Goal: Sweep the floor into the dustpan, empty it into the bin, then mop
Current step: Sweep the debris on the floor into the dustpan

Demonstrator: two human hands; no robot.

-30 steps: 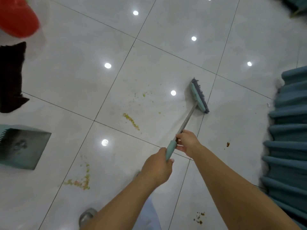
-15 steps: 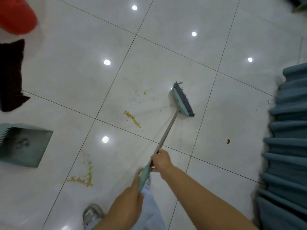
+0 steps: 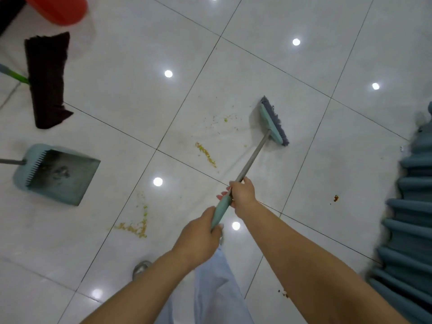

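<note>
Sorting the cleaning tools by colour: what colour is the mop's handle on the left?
Bright green, seen in the head view where the mop's handle meets its dark brown head.

**Legible markings: none**

No text, label, brand, number or sign can be read on any item in view. The broom (image 3: 273,121), dustpan (image 3: 58,174), mop (image 3: 48,78) and red bin (image 3: 59,9) all show plain surfaces; the floor tiles (image 3: 257,38) carry only reflected light spots and scattered crumbs.
</note>
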